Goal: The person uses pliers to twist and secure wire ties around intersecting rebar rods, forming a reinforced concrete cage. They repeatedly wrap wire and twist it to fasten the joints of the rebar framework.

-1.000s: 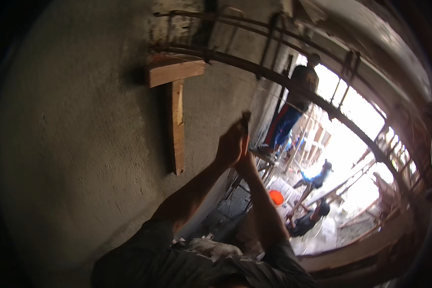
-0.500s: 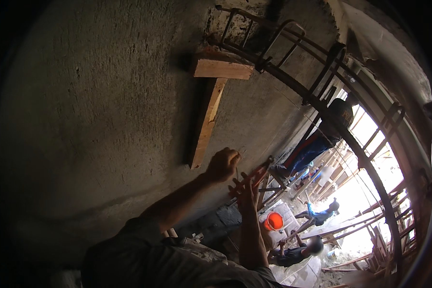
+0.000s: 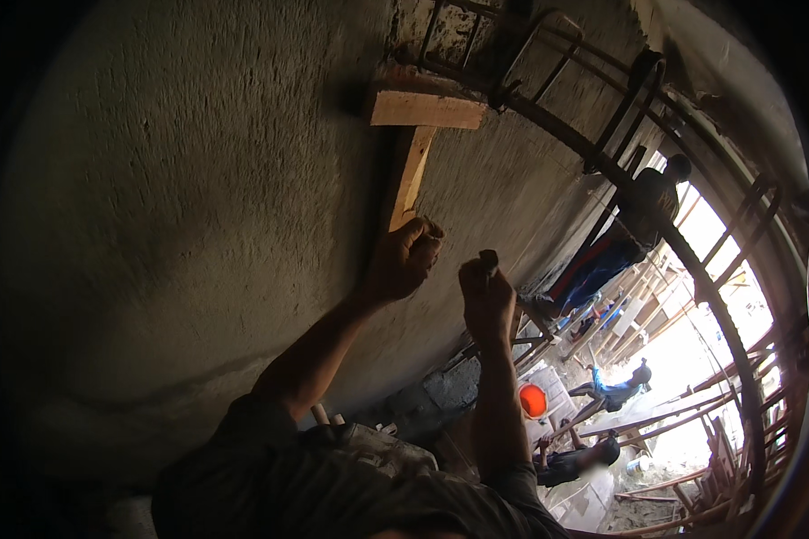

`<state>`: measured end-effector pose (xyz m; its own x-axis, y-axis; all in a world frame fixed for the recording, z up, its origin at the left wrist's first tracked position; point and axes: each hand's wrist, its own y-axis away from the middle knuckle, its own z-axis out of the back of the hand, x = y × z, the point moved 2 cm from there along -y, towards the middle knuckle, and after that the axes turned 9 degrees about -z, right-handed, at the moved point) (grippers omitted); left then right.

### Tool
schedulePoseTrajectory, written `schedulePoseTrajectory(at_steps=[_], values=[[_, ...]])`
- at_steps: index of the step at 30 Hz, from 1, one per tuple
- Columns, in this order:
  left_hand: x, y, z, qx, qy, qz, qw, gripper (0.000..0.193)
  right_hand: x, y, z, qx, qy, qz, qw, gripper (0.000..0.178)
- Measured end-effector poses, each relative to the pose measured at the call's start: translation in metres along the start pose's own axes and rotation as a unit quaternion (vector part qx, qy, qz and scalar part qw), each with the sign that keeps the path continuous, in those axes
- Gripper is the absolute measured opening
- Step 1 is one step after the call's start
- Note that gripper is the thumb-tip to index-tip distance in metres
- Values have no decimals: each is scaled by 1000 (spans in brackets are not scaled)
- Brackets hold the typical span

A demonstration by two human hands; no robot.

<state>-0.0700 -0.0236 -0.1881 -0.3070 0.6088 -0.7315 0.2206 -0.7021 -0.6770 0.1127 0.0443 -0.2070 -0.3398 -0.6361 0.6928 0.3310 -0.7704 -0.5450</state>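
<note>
My left hand (image 3: pixel 406 259) is closed, its fingers curled together in front of the lower end of an upright wooden board (image 3: pixel 413 180). Whatever it may hold is too small or hidden to make out. To its right, a short gap away, my right hand (image 3: pixel 487 296) is raised and closed. A dark stub (image 3: pixel 488 260) pokes out above its fingers; its kind cannot be told. The upright board meets a short crosspiece (image 3: pixel 427 110), together forming a T against the rough grey wall (image 3: pixel 225 180).
A curved steel bar cage (image 3: pixel 593 153) arcs from above down the right. Beyond it, a person (image 3: pixel 634 220) stands high up. Lower down are an orange-red bucket (image 3: pixel 533 402), a person in blue (image 3: pixel 618 393), another in dark clothes (image 3: pixel 571 464), and several wooden poles (image 3: pixel 683 422).
My right hand, spread before, is now closed with a dark stub showing, and is higher. My left hand rose over the board's lower end. The view has shifted slightly.
</note>
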Motion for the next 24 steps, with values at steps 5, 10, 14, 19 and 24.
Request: schedulePoseTrajectory(at_steps=[5, 10, 14, 19, 24], values=[[-17, -8, 8, -31, 72, -9, 997, 13, 24, 12, -33, 79, -212, -183, 957, 29], [-19, -22, 27, -53, 104, -6, 993, 17, 30, 7, -40, 83, -288, -149, 942, 34], [-25, -48, 38, -16, 94, -13, 995, 22, 31, -17, -41, 84, -231, -132, 960, 32], [-56, -91, 86, 158, -411, -7, 898, 44, 53, -69, -43, -8, -144, -95, 985, 45], [-108, -136, 135, -10, -388, -243, 889, 35, 72, -134, -40, -51, -65, -113, 990, 36]])
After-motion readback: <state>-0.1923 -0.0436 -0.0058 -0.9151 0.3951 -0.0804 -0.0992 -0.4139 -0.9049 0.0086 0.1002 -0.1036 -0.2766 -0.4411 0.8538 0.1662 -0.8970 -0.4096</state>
